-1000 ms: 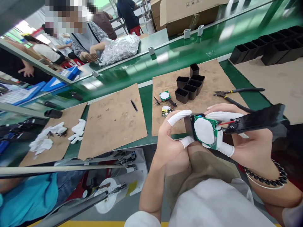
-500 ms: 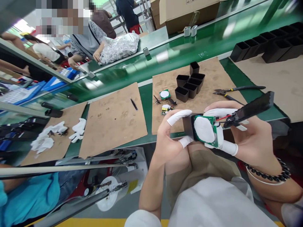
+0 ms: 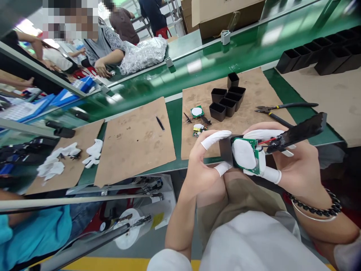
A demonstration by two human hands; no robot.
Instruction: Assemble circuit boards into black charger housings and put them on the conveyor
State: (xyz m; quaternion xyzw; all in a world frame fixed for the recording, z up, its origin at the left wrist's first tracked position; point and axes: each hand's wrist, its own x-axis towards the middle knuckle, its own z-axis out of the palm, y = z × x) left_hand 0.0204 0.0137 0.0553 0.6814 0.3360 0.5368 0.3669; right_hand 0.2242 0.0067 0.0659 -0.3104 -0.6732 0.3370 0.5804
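**Circuit board [image 3: 257, 162] meets black case [image 3: 225, 148] between two gripping hands**

A green bench [image 3: 171, 120] runs across the scene, with a brown sheet [image 3: 254, 94] lying on it. At the sheet's near edge, the left hand [image 3: 203, 169] grasps the case, forefinger along the far side, thumb at the near side. The right hand [image 3: 299, 163] grasps the board, which lies between its forefinger and thumb, against the case's right end; how far it reaches inside, I cannot tell. Beyond stand clustered black cups [image 3: 226, 105]. A black strip [image 3: 303, 131] juts above the right palm, near pliers [image 3: 266, 110]. A white pad [image 3: 244, 154] covers most of the board's face. White covers [image 3: 216, 139] sheathe several fingertips. A red wire [image 3: 266, 141] links board and strip.
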